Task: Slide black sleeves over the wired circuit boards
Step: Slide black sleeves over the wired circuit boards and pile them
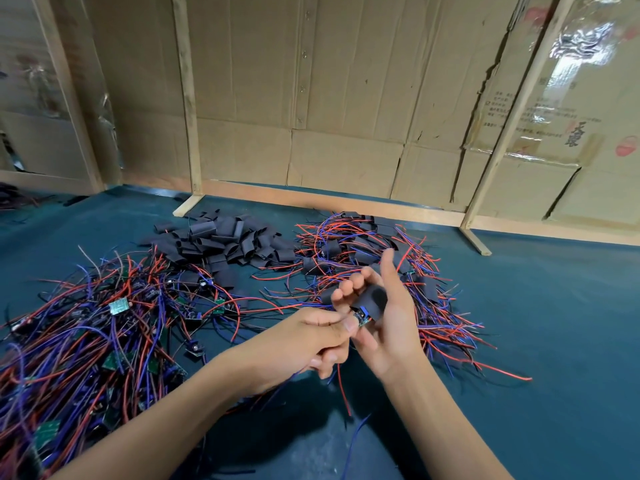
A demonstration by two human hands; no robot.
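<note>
My right hand (388, 320) holds a black sleeve (372, 301) between thumb and fingers, index finger sticking up. A small wired circuit board (362, 318) pokes out of the sleeve's near end. My left hand (318, 336) pinches that board end, its red and blue wires hanging below my palms. A heap of bare wired boards (104, 327) lies at the left. Loose black sleeves (225, 242) are piled at the back middle. Sleeved boards (374, 258) lie heaped behind my right hand.
The work surface is a dark teal mat (554, 323). Cardboard panels on wooden frames (346, 133) wall off the back, with wooden feet (479, 242) resting on the mat. A stray blue wire (356, 441) lies near the front.
</note>
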